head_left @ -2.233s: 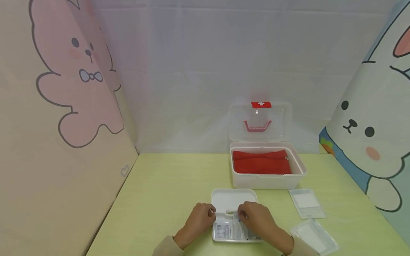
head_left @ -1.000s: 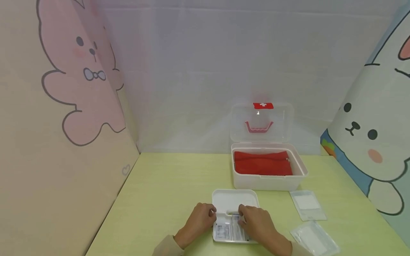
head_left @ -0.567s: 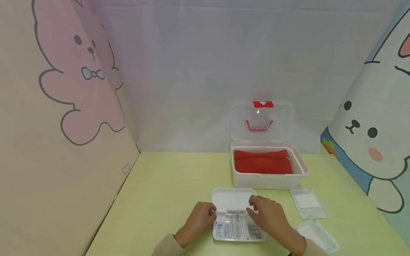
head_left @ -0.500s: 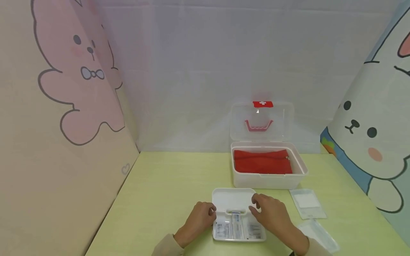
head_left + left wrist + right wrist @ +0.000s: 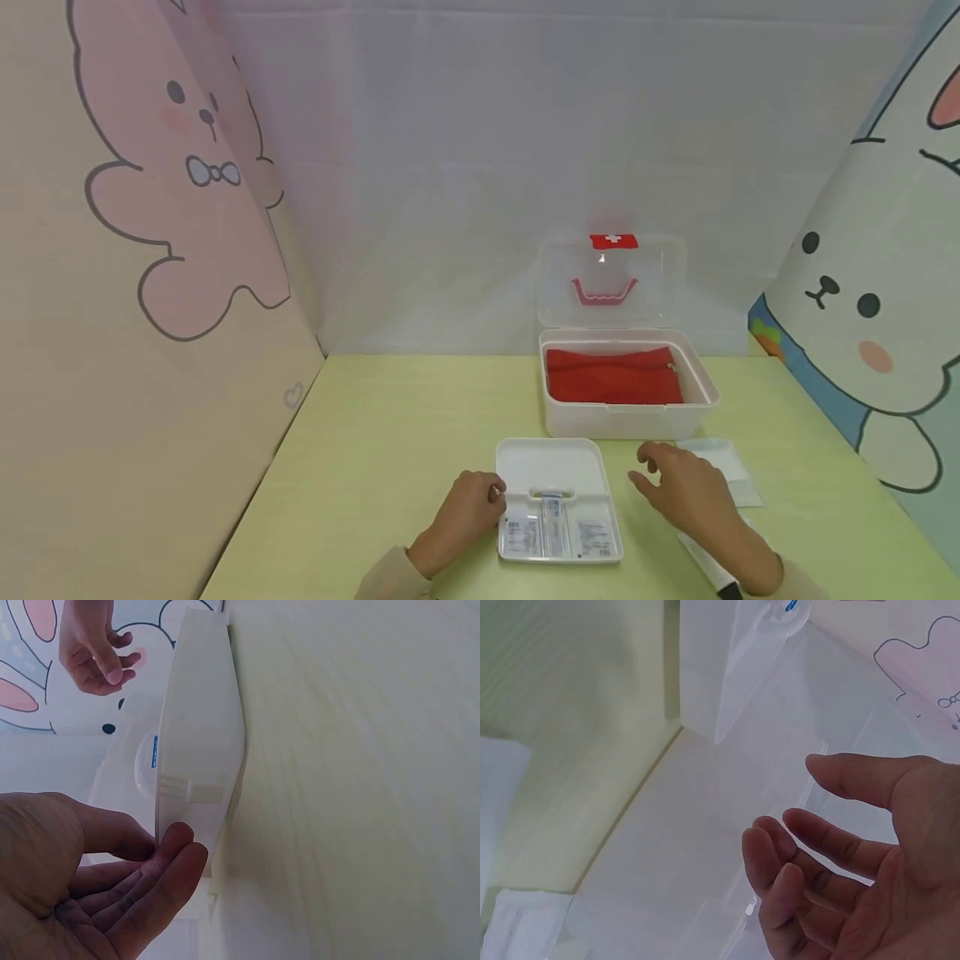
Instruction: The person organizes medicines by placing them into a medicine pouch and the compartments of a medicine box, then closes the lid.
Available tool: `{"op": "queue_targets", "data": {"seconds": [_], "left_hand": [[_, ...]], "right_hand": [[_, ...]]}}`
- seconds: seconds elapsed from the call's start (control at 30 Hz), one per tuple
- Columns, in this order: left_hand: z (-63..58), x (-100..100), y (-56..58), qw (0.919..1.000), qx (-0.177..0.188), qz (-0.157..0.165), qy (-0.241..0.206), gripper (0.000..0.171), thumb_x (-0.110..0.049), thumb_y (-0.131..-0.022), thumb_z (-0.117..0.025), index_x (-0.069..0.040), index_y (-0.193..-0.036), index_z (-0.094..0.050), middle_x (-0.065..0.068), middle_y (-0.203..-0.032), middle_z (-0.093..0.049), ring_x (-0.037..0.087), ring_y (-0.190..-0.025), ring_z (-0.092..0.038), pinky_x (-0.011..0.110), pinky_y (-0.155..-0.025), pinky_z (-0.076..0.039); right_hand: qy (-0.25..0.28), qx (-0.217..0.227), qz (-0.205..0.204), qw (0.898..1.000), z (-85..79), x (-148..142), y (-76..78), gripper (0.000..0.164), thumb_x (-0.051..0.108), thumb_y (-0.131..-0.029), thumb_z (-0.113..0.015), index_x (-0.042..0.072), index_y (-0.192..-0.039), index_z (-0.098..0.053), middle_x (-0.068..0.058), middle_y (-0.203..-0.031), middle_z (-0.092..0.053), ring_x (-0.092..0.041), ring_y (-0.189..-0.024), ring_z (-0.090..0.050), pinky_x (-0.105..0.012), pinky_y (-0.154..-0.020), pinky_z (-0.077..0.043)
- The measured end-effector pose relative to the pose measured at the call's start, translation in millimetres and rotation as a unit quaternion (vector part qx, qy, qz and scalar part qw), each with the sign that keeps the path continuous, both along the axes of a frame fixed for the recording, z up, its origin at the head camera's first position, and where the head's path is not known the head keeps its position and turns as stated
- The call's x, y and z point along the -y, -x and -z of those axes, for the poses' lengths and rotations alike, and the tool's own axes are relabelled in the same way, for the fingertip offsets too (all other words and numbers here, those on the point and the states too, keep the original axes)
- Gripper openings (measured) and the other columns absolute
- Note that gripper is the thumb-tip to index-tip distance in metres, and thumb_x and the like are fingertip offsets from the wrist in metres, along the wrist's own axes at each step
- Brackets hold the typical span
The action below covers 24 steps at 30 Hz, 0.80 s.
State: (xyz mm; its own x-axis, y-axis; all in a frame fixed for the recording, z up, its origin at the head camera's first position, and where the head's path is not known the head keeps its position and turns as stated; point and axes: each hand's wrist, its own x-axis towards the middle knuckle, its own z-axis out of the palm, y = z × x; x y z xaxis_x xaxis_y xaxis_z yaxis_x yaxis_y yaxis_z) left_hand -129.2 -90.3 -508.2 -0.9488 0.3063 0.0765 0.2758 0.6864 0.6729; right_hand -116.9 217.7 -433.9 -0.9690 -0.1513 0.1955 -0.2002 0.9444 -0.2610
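A shallow white plastic tray [image 5: 547, 462] with a slot handle lies before me. In its front compartments are a left packet [image 5: 522, 537], a narrow middle packet [image 5: 555, 527] and a right packet [image 5: 595, 539]. My left hand [image 5: 468, 512] pinches the tray's left edge; in the left wrist view, thumb and fingertips of the left hand [image 5: 97, 877] meet at the tray wall [image 5: 196, 720]. My right hand [image 5: 690, 492] hovers to the tray's right with nothing in it. Its fingers are loosely bent in the right wrist view, the right hand [image 5: 855, 862] apart from everything.
A white first aid box [image 5: 622, 423] stands behind the tray, its clear lid [image 5: 652, 283] raised, with a red zip pouch [image 5: 615, 379] inside. Two flat white packs, a far pack [image 5: 720, 454] and a near pack [image 5: 705, 562], lie at right, partly covered by my right hand and arm.
My right hand has let go of the packets in the tray and moved right, over the white packs. The right packet is now uncovered. My left hand stays on the tray edge.
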Motion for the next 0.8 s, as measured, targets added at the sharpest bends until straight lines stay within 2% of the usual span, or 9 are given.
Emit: {"op": "queue_targets", "data": {"seconds": [0.37, 0.6, 0.8], "left_hand": [[1.4, 0.4, 0.0, 1.0, -0.003, -0.001, 0.002, 0.019, -0.003, -0.083, -0.061, 0.004, -0.096, -0.073, 0.005, -0.073, -0.07, 0.001, -0.056, -0.051, 0.017, -0.054, -0.045], [4.2, 0.6, 0.6, 1.0, 0.003, -0.004, 0.003, 0.019, -0.003, -0.084, -0.061, 0.003, -0.096, -0.073, 0.002, -0.071, -0.067, 0.001, -0.054, -0.049, 0.018, -0.051, -0.044], [2.6, -0.2, 1.5, 1.0, 0.005, -0.005, 0.005, 0.018, -0.004, -0.084, -0.061, 0.003, -0.096, -0.073, -0.002, -0.067, -0.063, 0.001, -0.052, -0.046, 0.018, -0.049, -0.042]], "right_hand": [[-0.031, 0.089, 0.028, 0.995, -12.4, -43.7, -2.7, 0.034, 0.033, -0.08, -0.077, 0.01, -0.102, -0.066, -0.007, -0.092, -0.071, -0.023, -0.075, -0.065, -0.041, -0.053, -0.049], [-0.053, 0.138, 0.043, 0.988, -7.9, -65.9, -7.4, 0.045, 0.041, -0.08, -0.076, 0.01, -0.11, -0.065, -0.011, -0.101, -0.071, -0.028, -0.084, -0.067, -0.047, -0.06, -0.053], [-0.066, 0.194, 0.059, 0.977, -3.1, -81.8, -9.3, 0.059, 0.051, -0.078, -0.075, 0.007, -0.115, -0.063, -0.017, -0.108, -0.069, -0.032, -0.09, -0.065, -0.053, -0.066, -0.053]]}}
